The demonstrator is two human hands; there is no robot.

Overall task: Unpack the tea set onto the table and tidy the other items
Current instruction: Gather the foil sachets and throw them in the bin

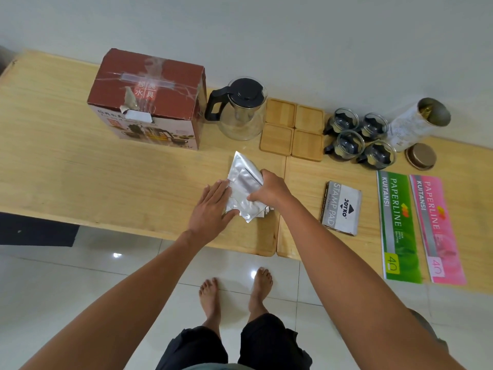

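We're at the near edge of the table (80, 166), squaring up a stack of foil sachets (244, 189). Right hand (269, 189) has fingers curled over the stack's right side, gripping it. Left hand (210, 206) is flat, fingers straight, pressing against the stack's left edge, holding nothing.

Handling, our read: sachets look light, thin, floppy and slick, so they'll fan out if we lift by one corner. A few lower ones already poke out at the near-right side. Best to pinch the whole stack across its short sides, thumb on top, fingers under, or slide it to the table edge first. Not fragile, but they crease.

Tea set looks unpacked already:
- glass pot (241, 110) with black lid and handle, just right of the red box (148, 100). Likely heavy-ish, breakable, smooth; take it by the handle.
- four wooden coasters (293, 129) in a two-by-two block, touching each other. Stiff, light, easy.
- four glass cups (360, 137) clustered right of the coasters. Fragile, take them one at a time by the black handles.

Other items: open tin (418, 121) lying on its side, its lid (421, 156) flat just in front. Sachets probably go in that tin; can't confirm. Stamp pad (342, 208) and two receipt books, green (397, 225) and pink (436, 228), lie side by side at right, overhanging the near edge.
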